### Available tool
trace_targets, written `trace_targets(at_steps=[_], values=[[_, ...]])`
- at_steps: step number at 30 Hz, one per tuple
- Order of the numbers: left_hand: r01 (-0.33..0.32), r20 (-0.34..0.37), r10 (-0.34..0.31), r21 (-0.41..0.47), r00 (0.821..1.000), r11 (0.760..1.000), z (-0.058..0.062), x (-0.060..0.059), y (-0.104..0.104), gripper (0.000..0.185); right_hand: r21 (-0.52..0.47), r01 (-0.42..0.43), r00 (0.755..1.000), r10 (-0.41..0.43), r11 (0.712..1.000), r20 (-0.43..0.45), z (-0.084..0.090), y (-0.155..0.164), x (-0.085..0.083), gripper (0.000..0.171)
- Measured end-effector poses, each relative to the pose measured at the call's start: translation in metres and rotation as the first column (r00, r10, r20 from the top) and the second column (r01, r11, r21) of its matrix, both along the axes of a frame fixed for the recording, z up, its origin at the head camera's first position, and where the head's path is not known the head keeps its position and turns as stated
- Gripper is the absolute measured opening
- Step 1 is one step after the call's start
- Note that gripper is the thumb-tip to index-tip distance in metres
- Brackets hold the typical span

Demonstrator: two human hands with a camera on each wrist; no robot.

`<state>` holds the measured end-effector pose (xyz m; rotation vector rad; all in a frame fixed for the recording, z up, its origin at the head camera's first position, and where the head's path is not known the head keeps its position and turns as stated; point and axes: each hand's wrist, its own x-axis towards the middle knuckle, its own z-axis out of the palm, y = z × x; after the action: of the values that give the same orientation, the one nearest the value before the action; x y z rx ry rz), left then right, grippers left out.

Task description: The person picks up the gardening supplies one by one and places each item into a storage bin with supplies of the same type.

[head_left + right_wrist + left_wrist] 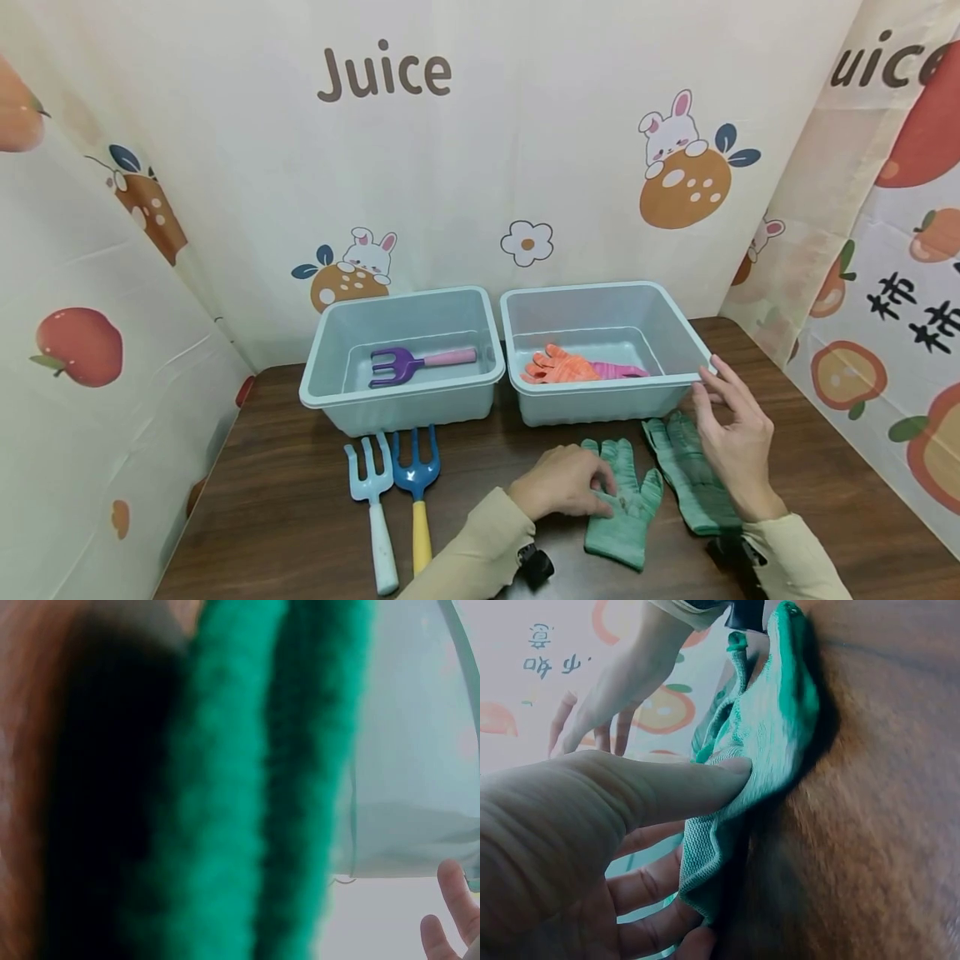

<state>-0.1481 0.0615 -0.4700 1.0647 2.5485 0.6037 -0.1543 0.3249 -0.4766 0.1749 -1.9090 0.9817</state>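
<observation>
My left hand (566,483) is over a green work glove (622,529) that lies palm-side on the wooden table. In the left wrist view, the thumb presses on the green glove (769,742) and the other fingers curl at its cuff side, pinching the fabric. My right hand (738,433) is at the front right corner of the right pale blue bin (600,404), its loosely extended fingertips touching the rim. Beneath that hand a second green glove (693,475) lies on the table; it looms blurred in the right wrist view. An orange and pink glove (562,367) lies inside the right bin.
The left pale blue bin (408,412) holds a purple hand fork (405,364) with a pink handle. In front of it lie a light blue hand fork (378,517) and a blue fork with a yellow handle (420,508). Printed curtains stand behind and at both sides.
</observation>
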Motion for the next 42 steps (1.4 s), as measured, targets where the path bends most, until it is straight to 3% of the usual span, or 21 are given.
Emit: trace_targets(at_steps=[21, 42], values=[[0.031, -0.031, -0.028, 0.110, 0.999, 0.993, 0.001, -0.003, 0.002, 0.008, 0.001, 0.004, 1.000, -0.004, 1.000, 0.011, 0.000, 0.001, 0.000, 0.035], [0.018, -0.059, -0.010, 0.128, 0.998, 0.992, 0.012, 0.003, 0.001, 0.010, 0.002, 0.002, 1.000, -0.002, 1.000, -0.005, 0.000, 0.001, -0.001, 0.034]])
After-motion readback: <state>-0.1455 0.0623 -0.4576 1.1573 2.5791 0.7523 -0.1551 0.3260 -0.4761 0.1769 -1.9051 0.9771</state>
